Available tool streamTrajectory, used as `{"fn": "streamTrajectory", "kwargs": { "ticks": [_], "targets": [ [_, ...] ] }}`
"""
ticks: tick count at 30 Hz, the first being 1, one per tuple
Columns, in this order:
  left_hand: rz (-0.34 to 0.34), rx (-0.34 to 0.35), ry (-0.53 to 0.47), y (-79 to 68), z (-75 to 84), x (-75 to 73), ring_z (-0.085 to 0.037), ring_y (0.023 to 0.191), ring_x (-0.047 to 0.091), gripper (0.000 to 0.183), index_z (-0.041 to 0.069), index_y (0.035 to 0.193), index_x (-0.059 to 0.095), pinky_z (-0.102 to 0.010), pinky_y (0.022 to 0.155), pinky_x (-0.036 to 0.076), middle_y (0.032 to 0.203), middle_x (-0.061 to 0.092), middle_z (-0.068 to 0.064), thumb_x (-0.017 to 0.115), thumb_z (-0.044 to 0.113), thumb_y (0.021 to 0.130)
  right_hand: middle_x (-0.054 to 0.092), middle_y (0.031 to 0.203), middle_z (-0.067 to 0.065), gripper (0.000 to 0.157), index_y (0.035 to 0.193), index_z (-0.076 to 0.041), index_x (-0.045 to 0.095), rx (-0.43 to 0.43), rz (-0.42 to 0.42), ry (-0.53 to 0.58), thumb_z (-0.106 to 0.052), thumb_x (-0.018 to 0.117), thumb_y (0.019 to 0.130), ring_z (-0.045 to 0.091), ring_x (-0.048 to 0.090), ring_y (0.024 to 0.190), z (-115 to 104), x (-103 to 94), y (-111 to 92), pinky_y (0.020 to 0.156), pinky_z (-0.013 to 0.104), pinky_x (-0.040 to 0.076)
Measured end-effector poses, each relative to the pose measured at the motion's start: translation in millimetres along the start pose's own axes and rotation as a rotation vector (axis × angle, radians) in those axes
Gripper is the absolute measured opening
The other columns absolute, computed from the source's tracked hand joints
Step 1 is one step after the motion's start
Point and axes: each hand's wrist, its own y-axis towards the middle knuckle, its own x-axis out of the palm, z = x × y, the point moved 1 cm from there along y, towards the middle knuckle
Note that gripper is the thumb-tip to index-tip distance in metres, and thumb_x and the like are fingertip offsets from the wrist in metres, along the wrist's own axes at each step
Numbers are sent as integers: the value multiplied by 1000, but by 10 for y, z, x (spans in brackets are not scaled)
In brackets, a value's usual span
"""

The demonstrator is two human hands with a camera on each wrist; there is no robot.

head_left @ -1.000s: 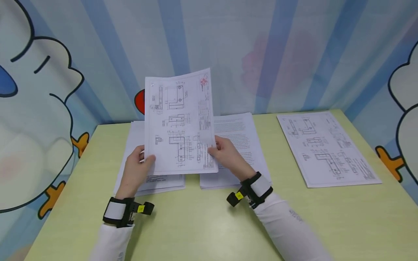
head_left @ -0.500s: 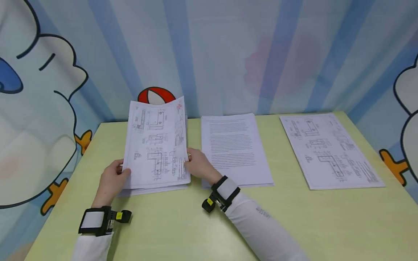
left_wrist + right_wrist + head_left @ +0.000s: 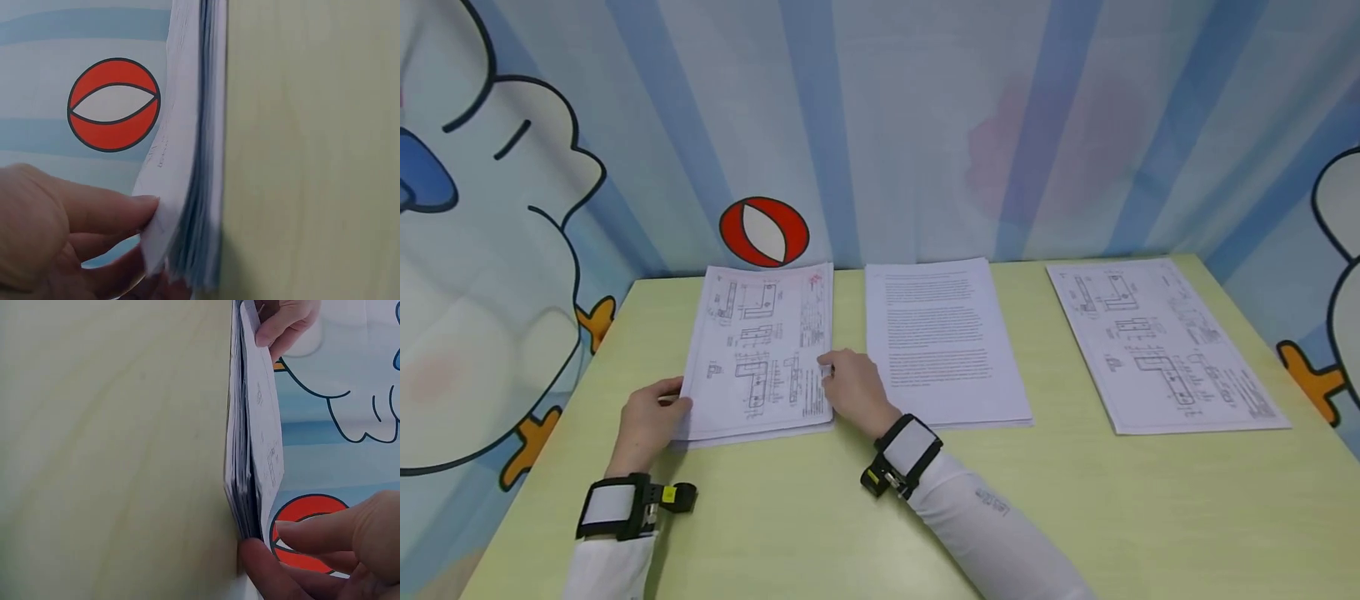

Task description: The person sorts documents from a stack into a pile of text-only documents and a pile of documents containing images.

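Observation:
A technical drawing (image 3: pixel 752 350) lies on top of the left paper stack (image 3: pixel 808 428), nearly flush with it in the head view. My left hand (image 3: pixel 646 423) pinches its lower left edge, thumb (image 3: pixel 147 203) on the printed side and fingers partly hidden beneath. At the right edge, my right hand (image 3: pixel 856 387) holds the drawing between thumb and finger. In the right wrist view, one fingertip (image 3: pixel 256 550) touches the stack's edge, and the drawing (image 3: pixel 265 425) stands slightly apart from the sheets beneath.
A stack of text pages (image 3: pixel 943 350) lies just right of my right hand. Farther right lies another stack topped by a drawing (image 3: pixel 1165 358). All rest on a pale green table (image 3: pixel 820 517), with a printed curtain (image 3: pixel 910 125) along its back edge.
Both hands have carried the drawing left and down from above the table onto the left stack. It was raised and tilted; now it lies almost flat, and the middle text pages are uncovered.

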Motion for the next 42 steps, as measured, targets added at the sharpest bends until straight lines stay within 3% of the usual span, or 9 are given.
{"fn": "streamTrajectory", "kwargs": {
  "ticks": [9,18,23,25,28,30,33,39,42],
  "targets": [
    [-83,-9,106,66,-136,-28,-39,109,50,47,0,139,41,-48,81,48,133,50,-26,46,18,95,70,88,12,32,117,-4,66,-37,-119,77,-7,57,86,12,46,56,39,-73,-93,45,20,31],
    [-71,13,162,184,-256,68,-41,107,52,52,2,139,43,-52,83,48,133,50,-28,41,33,98,70,110,10,30,116,-6,67,-28,-127,115,-8,53,89,13,53,66,26,-70,-146,48,20,33],
    [-72,-30,118,89,-120,-21,-43,115,47,58,2,141,39,-59,92,43,138,45,-28,36,41,98,69,84,6,30,116,-8,68,-8,-137,151,-12,54,89,10,44,53,13,-43,-152,47,19,32],
    [-49,-31,96,161,-169,-2,-45,118,44,63,4,142,37,-61,95,41,139,44,-28,34,48,96,70,88,8,31,118,-9,66,13,-153,168,-16,53,90,11,52,58,11,-66,-158,50,21,37],
    [63,54,86,473,-375,158,-43,121,45,69,15,143,40,-62,92,42,140,46,-23,30,60,91,67,115,12,35,124,-10,62,47,-154,190,-20,53,91,18,63,85,31,-138,-161,65,26,47],
    [148,139,73,645,-386,281,-41,120,47,68,23,141,43,-61,89,45,139,49,-18,30,64,88,68,114,12,37,127,-9,59,49,-150,226,-21,52,92,23,65,96,58,-203,-152,68,30,48],
    [184,259,21,658,-70,390,-39,119,49,60,28,138,45,-60,87,48,140,49,-14,35,61,90,69,110,10,37,127,-9,58,27,-127,280,-22,52,93,22,65,94,119,-334,-122,68,30,50],
    [66,377,-141,45,1047,383,-41,119,50,47,10,137,48,-58,94,46,138,49,-21,45,33,96,65,120,10,36,127,-10,59,-24,-47,302,-25,53,94,23,62,107,289,-713,-103,87,39,52],
    [24,419,-169,-81,1348,488,-37,123,48,44,8,137,47,-54,98,45,139,49,-18,48,25,96,63,125,12,39,129,-11,56,-39,-17,314,-27,53,94,26,60,112,430,-918,-111,92,44,51]
  ]
}}
